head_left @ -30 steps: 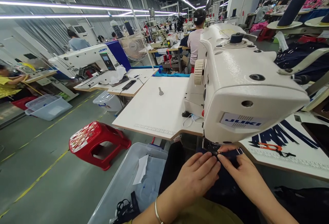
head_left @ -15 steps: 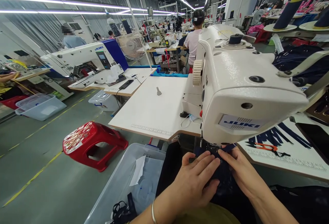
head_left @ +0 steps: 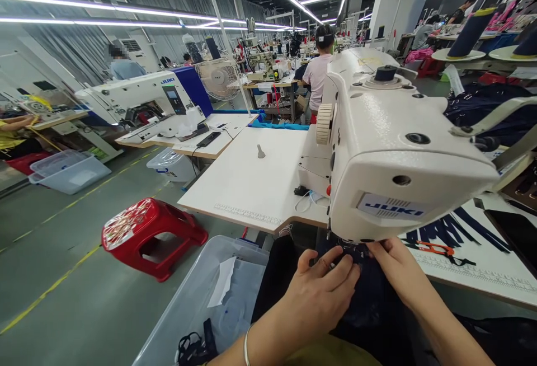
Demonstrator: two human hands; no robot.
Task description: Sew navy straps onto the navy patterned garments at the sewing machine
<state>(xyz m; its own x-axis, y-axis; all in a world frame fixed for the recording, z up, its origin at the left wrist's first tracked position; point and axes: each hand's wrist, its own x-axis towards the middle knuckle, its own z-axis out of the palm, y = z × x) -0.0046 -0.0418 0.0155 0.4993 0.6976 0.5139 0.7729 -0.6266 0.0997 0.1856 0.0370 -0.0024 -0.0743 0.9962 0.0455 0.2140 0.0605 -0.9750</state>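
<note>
- My left hand (head_left: 322, 293) rests on the navy fabric (head_left: 372, 290), fingers loosely spread.
- My right hand (head_left: 396, 265) pinches the fabric between thumb and fingers.
- The fabric sits under the sewing machine (head_left: 419, 173), by the white table (head_left: 239, 184)'s near edge.

The bench (head_left: 226, 181), ruled along its front edge, carries a sewing machine (head_left: 403, 136), a grey piece (head_left: 260, 152) on its left part and, on its right, orange snips (head_left: 436, 248) near the front edge, navy strips (head_left: 457, 228) and a dark slab (head_left: 514, 234).
</note>
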